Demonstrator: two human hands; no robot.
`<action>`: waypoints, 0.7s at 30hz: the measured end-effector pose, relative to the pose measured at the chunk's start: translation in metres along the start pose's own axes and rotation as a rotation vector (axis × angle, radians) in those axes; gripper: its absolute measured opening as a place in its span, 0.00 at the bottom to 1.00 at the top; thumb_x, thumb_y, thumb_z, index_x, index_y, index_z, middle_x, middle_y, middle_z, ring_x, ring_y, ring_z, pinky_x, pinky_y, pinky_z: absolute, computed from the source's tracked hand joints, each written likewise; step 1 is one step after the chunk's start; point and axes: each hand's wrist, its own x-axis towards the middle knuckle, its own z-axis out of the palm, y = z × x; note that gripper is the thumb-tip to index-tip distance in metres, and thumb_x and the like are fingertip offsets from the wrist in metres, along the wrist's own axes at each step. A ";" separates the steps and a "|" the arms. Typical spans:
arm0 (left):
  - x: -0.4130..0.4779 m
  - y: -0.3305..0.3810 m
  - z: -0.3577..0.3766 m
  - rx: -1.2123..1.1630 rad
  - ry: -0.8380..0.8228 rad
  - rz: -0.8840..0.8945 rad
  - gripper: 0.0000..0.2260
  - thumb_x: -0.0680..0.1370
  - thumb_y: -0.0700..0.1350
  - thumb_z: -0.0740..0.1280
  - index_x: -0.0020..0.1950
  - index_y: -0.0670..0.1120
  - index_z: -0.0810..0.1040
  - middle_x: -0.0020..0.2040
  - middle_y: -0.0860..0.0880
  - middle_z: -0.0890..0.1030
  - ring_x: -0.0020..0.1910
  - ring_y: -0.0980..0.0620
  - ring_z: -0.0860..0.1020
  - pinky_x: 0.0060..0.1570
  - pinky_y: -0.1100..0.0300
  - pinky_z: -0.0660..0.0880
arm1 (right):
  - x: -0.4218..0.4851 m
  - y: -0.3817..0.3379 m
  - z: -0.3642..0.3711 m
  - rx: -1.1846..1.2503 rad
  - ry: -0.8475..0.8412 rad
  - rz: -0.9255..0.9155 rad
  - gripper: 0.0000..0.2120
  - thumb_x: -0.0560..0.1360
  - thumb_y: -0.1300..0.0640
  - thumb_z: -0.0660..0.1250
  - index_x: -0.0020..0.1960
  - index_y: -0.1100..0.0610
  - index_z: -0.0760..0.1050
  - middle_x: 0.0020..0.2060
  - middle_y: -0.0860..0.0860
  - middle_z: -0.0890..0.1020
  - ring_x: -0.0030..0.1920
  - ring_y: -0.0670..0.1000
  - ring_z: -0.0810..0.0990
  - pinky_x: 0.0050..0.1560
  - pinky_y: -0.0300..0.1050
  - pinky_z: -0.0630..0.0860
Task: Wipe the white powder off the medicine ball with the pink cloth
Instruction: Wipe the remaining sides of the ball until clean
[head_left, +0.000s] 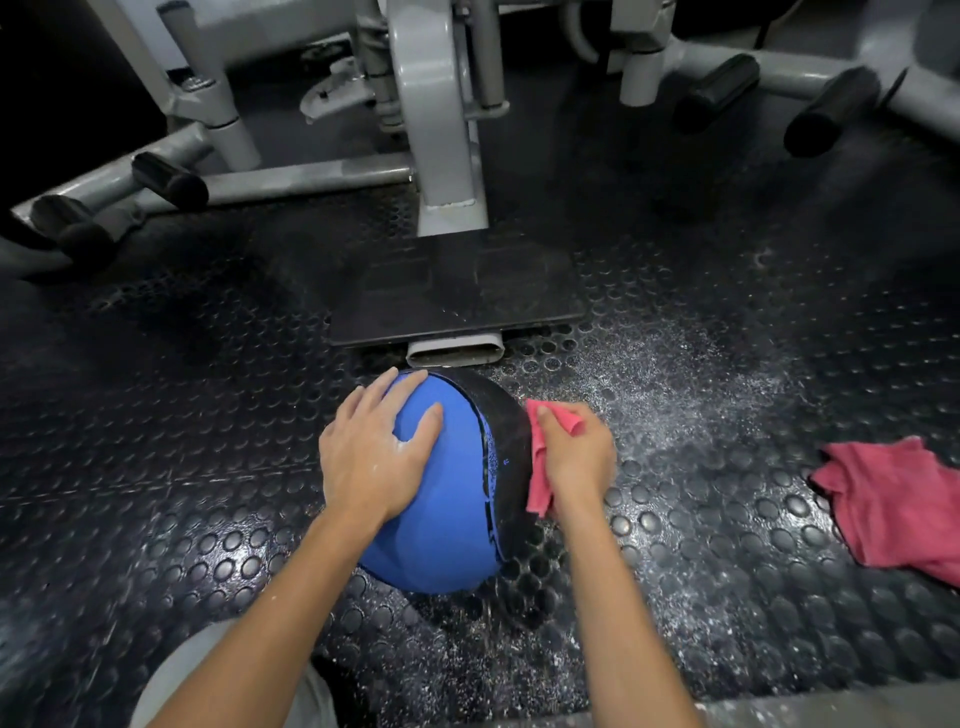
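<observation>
Head view: medicine ball (436, 493) on studded floor (208, 467), lower centre. Your left hand (371, 447) lies flat on its blue panel, fingers spread. Your right hand (574, 457) grips the pink cloth (540, 483) against the black panel. White powder (675, 395) dusts the floor at right.

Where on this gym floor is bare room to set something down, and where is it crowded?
Free: the studded mat left of the medicine ball, up to the padded bars; also the powder-dusted strip between the right hand and the loose pink cloth. Crowded: behind the ball, where the black plate and machine post stand.
</observation>
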 end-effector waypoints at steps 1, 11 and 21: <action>0.003 0.001 0.000 0.001 -0.006 -0.010 0.30 0.68 0.66 0.47 0.68 0.62 0.67 0.72 0.58 0.65 0.71 0.51 0.61 0.68 0.50 0.59 | -0.014 -0.001 0.002 0.003 0.034 -0.073 0.05 0.74 0.49 0.65 0.48 0.49 0.76 0.36 0.45 0.79 0.31 0.42 0.76 0.25 0.30 0.69; -0.003 0.001 -0.003 0.007 -0.009 0.013 0.34 0.65 0.70 0.46 0.69 0.61 0.66 0.72 0.58 0.64 0.71 0.49 0.61 0.69 0.50 0.56 | -0.029 -0.015 0.004 0.046 0.091 -0.160 0.03 0.74 0.48 0.65 0.45 0.47 0.76 0.35 0.40 0.77 0.36 0.43 0.77 0.29 0.35 0.68; -0.025 0.004 0.001 0.087 -0.018 0.416 0.25 0.72 0.63 0.53 0.67 0.59 0.70 0.69 0.56 0.69 0.69 0.41 0.64 0.66 0.53 0.53 | -0.043 -0.026 -0.008 -0.174 0.071 -0.517 0.07 0.72 0.46 0.67 0.48 0.45 0.78 0.42 0.47 0.80 0.42 0.49 0.77 0.41 0.44 0.71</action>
